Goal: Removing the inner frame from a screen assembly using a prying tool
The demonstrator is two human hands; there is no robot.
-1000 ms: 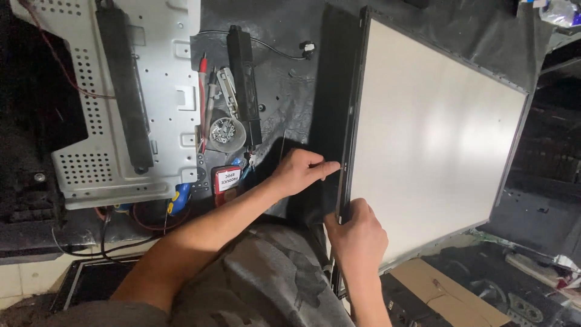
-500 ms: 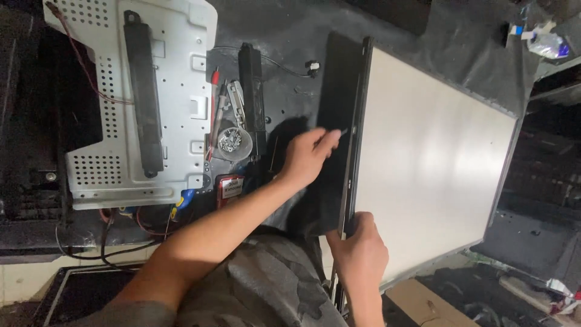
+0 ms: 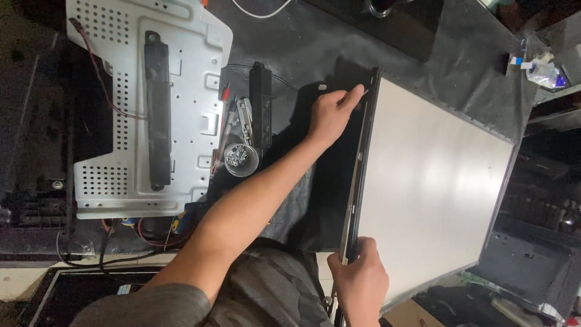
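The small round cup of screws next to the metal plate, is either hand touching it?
No. The cup sits apart; the left hand and right hand both grip the white panel's edge.

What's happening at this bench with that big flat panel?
A person is working along the left edge of a large flat white display panel lying on a dark work surface. The left hand touches the edge near its far corner, while the right hand grips the near end. A perforated grey metal chassis plate and a small round tin of screws lie to the left.
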